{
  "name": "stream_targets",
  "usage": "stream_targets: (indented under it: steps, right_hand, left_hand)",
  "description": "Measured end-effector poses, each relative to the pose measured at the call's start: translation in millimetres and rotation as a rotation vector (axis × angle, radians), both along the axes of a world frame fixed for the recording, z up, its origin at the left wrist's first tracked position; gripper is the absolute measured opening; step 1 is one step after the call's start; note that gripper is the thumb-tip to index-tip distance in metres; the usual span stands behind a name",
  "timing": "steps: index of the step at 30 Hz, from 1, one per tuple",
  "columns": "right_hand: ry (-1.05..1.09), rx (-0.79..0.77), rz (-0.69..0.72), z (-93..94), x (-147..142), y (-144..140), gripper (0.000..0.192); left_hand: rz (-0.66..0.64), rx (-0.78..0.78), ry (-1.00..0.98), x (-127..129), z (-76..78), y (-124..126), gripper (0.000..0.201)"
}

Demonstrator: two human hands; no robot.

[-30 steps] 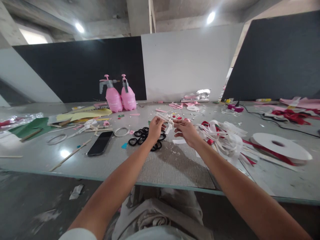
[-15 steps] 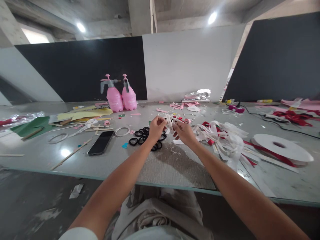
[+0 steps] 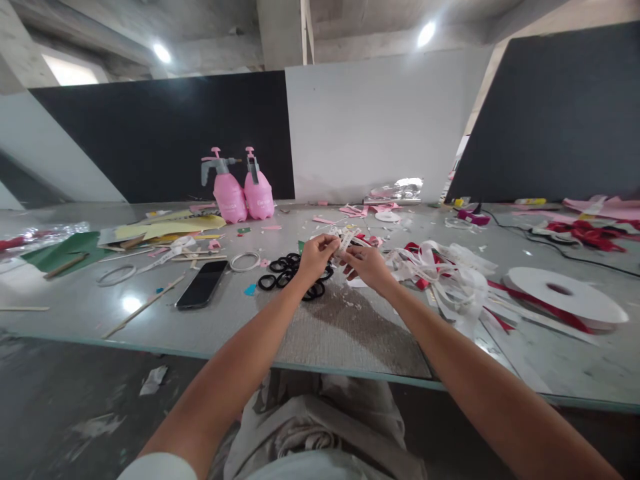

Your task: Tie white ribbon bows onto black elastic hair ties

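Observation:
My left hand (image 3: 314, 257) and my right hand (image 3: 367, 265) meet above the middle of the grey table (image 3: 350, 333). Together they pinch a short piece of white printed ribbon (image 3: 346, 239), folded between the fingertips. Just below my left hand lies a cluster of black hair ties (image 3: 287, 272). To the right of my right hand sits a tangled pile of white and red ribbon (image 3: 443, 273). A large white ribbon spool (image 3: 565, 292) with a red strand lies further right.
A black phone (image 3: 201, 285) lies left of the hair ties. Two pink spray bottles (image 3: 240, 190) stand at the back. Coloured paper sheets (image 3: 160, 230), wooden sticks (image 3: 143, 308) and white rings (image 3: 243, 262) cover the left side. A black cable (image 3: 560, 248) runs at right.
My hands have drawn closer together and dropped slightly. The white ribbon piece, first stretched between them, is now folded up tighter between the fingertips.

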State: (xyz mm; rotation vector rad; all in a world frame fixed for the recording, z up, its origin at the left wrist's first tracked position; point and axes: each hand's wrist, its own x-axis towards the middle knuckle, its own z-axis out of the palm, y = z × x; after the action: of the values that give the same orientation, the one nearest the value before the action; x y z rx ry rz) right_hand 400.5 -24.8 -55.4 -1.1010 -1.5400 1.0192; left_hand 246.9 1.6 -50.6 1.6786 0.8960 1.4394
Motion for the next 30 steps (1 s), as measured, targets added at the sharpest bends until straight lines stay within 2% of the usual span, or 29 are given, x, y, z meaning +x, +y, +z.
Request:
stream_targets:
  steps: [4, 9, 12, 15, 20, 25, 30]
  right_hand:
    - [-0.012, -0.002, 0.012, 2.0, -1.2, -3.9, 0.035]
    - [-0.088, 0.045, 0.021, 0.8, -1.6, -5.2, 0.028]
    - [-0.068, 0.033, 0.014, 0.1, -1.9, -4.5, 0.034]
    - [0.0, 0.011, 0.002, 0.0, -2.0, -3.4, 0.043]
    - [0.1, -0.062, 0.005, 0.8, -2.9, -3.2, 0.045]
    - [0.135, -0.167, 0.068, 2.8, -3.9, -5.7, 0.042]
    - [0.097, -0.083, -0.041, 1.5, -1.4, -2.4, 0.038]
  left_hand:
    - [0.002, 0.025, -0.011, 0.3, -0.5, 0.6, 0.027]
    - [-0.02, 0.018, 0.015, 1.3, 0.0, -1.1, 0.031]
    - [-0.031, -0.025, -0.016, 1.2, 0.2, -1.9, 0.035]
    - [-0.064, -0.087, -0.013, 1.2, 0.0, -2.7, 0.042]
    - [-0.14, -0.119, 0.047, 2.4, -2.0, -3.0, 0.038]
    - [-0.093, -0.134, 0.008, 0.9, -4.6, 1.0, 0.039]
    - [-0.078, -0.113, 0.058, -0.2, -5.9, 2.6, 0.043]
